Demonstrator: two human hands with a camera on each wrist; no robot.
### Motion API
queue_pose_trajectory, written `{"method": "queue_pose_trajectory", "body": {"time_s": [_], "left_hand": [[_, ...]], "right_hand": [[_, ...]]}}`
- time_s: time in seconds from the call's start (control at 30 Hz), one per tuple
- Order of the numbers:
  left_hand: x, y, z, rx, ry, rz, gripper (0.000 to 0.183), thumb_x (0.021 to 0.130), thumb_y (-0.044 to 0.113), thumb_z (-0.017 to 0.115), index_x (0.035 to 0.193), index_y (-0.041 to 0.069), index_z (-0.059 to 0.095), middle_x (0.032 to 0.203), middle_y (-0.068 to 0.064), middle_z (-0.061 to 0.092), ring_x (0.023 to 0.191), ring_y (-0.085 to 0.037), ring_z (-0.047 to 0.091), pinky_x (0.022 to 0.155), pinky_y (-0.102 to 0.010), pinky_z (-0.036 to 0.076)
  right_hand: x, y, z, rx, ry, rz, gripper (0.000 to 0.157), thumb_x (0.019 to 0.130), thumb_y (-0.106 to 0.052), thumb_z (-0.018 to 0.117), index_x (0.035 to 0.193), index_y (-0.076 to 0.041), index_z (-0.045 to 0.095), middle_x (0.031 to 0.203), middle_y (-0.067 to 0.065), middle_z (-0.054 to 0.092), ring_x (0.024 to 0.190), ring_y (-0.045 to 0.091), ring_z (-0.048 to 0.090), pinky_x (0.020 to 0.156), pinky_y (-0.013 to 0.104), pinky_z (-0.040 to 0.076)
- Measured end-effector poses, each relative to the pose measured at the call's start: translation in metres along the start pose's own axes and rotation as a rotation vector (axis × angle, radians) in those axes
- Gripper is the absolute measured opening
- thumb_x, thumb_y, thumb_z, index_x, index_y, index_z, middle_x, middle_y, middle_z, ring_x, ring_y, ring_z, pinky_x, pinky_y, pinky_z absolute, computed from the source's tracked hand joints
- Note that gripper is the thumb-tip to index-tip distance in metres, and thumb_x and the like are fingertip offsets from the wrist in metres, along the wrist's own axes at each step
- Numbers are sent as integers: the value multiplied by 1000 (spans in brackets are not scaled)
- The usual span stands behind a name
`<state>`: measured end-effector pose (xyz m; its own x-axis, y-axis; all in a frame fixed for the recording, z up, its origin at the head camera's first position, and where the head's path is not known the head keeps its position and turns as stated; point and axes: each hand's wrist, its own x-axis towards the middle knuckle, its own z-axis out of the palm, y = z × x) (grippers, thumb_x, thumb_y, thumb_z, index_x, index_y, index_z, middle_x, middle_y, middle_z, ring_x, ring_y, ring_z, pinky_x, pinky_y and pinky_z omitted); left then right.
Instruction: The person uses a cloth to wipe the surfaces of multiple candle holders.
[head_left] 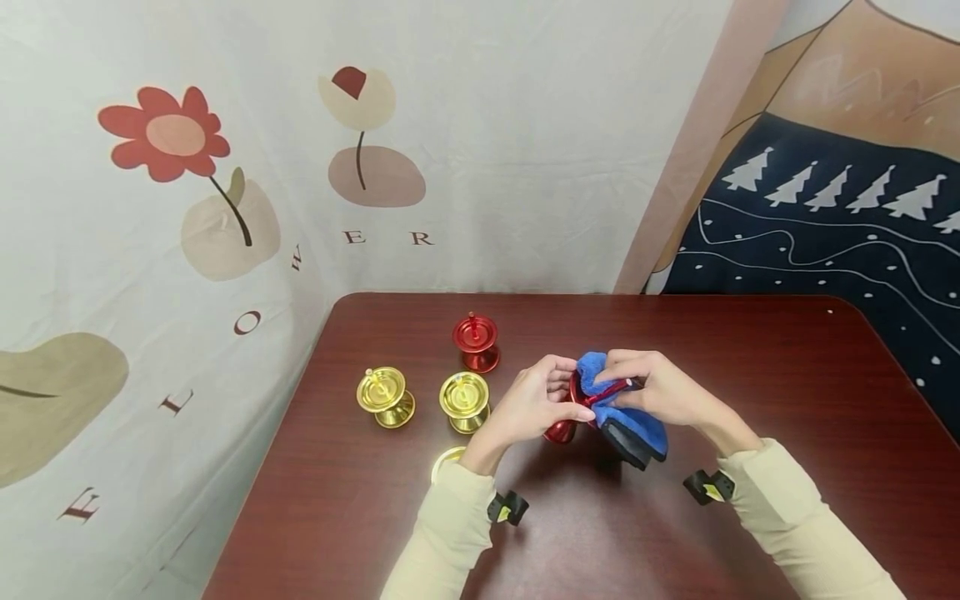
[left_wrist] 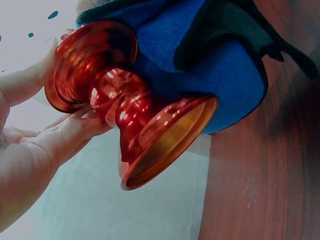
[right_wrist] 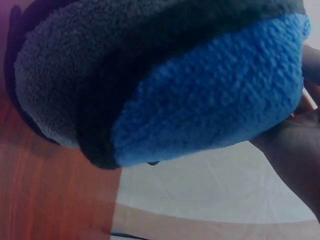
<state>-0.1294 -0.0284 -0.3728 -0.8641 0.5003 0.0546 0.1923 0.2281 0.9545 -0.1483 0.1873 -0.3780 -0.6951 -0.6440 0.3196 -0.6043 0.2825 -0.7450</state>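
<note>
A shiny red metal candle holder [head_left: 561,432] is tilted on its side above the table, its hollow foot showing in the left wrist view. My left hand [head_left: 531,402] grips its dish, thumb on one side and fingers on the other. The right hand [head_left: 666,392] pinches a blue cloth [head_left: 641,423] with a dark grey side, which presses into the dish around the thin red centre spike [head_left: 611,392]. In the right wrist view the folded cloth [right_wrist: 215,100] hides most of that hand's fingers.
Another red candle holder [head_left: 476,335] stands upright at the back. Two gold candle holders [head_left: 384,392] stand left of the hands, and a third gold piece [head_left: 446,460] is partly hidden by the left sleeve. Printed fabric [head_left: 525,208] hangs behind the brown table [head_left: 750,350].
</note>
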Motion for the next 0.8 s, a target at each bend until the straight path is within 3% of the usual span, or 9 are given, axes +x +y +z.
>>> {"method": "queue_pose_trajectory", "body": {"time_s": [0.23, 0.57, 0.67, 0.8], "left_hand": [[2, -3, -1, 6, -17, 7, 50, 74, 6, 75, 114, -8, 49, 110, -20, 59, 101, -26, 59, 85, -25, 47], [2, 2, -1, 5, -7, 23, 52, 73, 5, 75, 115, -9, 47, 112, -21, 58, 102, -27, 59, 87, -27, 46], [1, 0, 0, 3, 32, 23, 53, 73, 5, 76, 116, -8, 48, 113, -20, 58, 102, -27, 58, 88, -27, 46], [2, -5, 3, -28, 154, 5, 56, 71, 7, 78, 118, -4, 49, 114, -18, 59, 104, -24, 58, 88, -27, 45]], "right_hand": [[-3, 1, -2, 56, -9, 50, 23, 75, 2, 71, 96, -8, 70, 84, -2, 59, 78, 14, 52, 63, 29, 49], [-7, -11, -18, 73, 44, 86, 26, 76, 0, 70, 99, -12, 70, 89, -2, 61, 83, 16, 53, 63, 30, 50], [-8, -13, -23, 54, 74, 114, 27, 76, 1, 70, 100, -9, 70, 89, -1, 62, 82, 16, 53, 62, 29, 51], [-10, -18, -26, -16, 155, 202, 26, 79, -4, 70, 104, -10, 68, 90, -1, 61, 81, 15, 55, 62, 28, 52]]}}
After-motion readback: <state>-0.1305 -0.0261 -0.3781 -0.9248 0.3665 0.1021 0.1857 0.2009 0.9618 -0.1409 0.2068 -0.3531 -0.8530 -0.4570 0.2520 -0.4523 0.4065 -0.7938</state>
